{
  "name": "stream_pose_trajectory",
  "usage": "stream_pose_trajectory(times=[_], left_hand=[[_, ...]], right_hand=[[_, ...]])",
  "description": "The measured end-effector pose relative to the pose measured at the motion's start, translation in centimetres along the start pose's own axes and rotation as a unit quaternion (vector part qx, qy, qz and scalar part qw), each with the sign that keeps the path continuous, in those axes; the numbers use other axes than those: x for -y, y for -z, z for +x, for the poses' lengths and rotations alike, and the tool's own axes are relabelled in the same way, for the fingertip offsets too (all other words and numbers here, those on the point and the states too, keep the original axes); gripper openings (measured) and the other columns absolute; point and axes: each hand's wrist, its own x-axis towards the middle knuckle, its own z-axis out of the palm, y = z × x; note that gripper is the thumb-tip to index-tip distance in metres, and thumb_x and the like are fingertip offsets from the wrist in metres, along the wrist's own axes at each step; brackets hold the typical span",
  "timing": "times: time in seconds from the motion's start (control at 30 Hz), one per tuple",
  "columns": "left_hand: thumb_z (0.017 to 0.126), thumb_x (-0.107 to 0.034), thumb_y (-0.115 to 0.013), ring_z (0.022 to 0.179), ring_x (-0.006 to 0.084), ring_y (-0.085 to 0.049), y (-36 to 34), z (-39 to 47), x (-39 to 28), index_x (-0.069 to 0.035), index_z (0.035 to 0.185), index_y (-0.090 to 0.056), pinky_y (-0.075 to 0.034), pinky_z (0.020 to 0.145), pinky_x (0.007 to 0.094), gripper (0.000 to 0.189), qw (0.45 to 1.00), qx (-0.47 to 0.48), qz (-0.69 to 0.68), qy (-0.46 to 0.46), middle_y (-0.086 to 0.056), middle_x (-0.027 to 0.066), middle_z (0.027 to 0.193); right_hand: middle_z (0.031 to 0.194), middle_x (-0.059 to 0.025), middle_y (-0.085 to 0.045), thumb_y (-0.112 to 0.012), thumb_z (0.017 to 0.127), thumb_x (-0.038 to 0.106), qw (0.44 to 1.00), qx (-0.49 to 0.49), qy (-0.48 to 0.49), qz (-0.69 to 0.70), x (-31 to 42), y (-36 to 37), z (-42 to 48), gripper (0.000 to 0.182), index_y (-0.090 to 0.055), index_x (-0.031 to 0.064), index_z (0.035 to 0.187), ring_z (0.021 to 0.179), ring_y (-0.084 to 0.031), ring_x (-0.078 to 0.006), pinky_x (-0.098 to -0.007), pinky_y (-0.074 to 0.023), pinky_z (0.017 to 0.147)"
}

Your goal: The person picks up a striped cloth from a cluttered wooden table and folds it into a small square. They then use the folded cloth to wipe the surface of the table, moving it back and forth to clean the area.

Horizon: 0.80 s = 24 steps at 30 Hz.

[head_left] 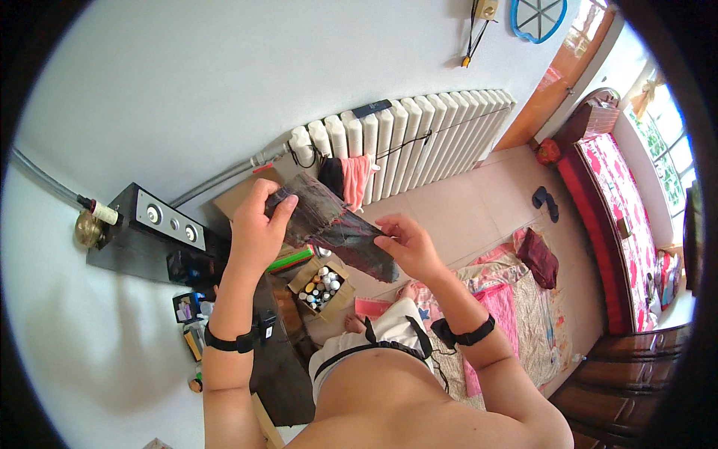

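Observation:
A dark grey sock [331, 221] with reddish loose threads, seemingly inside out, is stretched between my two hands above the floor. At its wide cuff end, my left hand [263, 213] pinches the fabric between thumb and fingers. The narrower foot part hangs towards my right hand [406, 241], whose thumb and forefinger grip its upper edge. My other right fingers are partly curled and free of the cloth. The sock's tip droops just left of that hand's palm.
A white radiator [437, 140] along the wall carries a pink cloth [356, 182] and a dark cloth. Below are an open cardboard box [300, 280] of bottles and a black speaker [146, 236]. Bedding [538, 314] covers floor at right, near a sofa bed [617, 224] and dark slippers [545, 202].

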Motion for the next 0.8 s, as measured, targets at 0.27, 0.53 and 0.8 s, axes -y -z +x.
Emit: stream_pose_trajectory(times=[0.27,0.53,0.8], left_hand=[[0.088,-0.018,-0.071,0.079,0.0338,-0.061,-0.3,0.8,-1.2,-0.007,0.098,-0.052,-0.051,0.064,0.0415,0.024,0.949,-0.037,0.228,-0.217,-0.060,0.0128,0.085],[0.083,-0.018,-0.071,0.078,0.0280,-0.060,0.1,1.9,-3.6,-0.008,0.094,-0.051,-0.051,0.058,0.0386,0.025,0.903,-0.051,0.259,-0.340,-0.056,0.0077,0.087],[0.081,-0.015,-0.074,0.066,0.0285,-0.059,0.1,1.6,-6.4,-0.008,0.092,-0.052,-0.049,0.055,0.0375,0.026,0.905,-0.106,0.224,-0.347,-0.054,0.0074,0.079]], right_hand=[[0.106,-0.0069,-0.059,-0.068,0.088,0.000,0.991,0.017,0.119,-0.060,-1.4,-1.6,-0.6,0.021,-0.058,0.0018,0.107,0.090,-0.061,-0.0151,-0.0277,-0.0519,0.077],[0.095,-0.0070,-0.061,-0.064,0.094,0.004,0.986,0.056,0.081,-0.135,-0.4,-2.7,-2.2,0.016,-0.057,0.0019,0.108,0.088,-0.058,-0.0161,-0.0318,-0.0486,0.079],[0.094,-0.0100,-0.060,-0.073,0.088,0.009,0.986,-0.010,0.116,-0.116,-0.5,-3.1,-3.3,0.030,-0.056,0.0018,0.112,0.089,-0.059,-0.0192,-0.0333,-0.0482,0.084]])
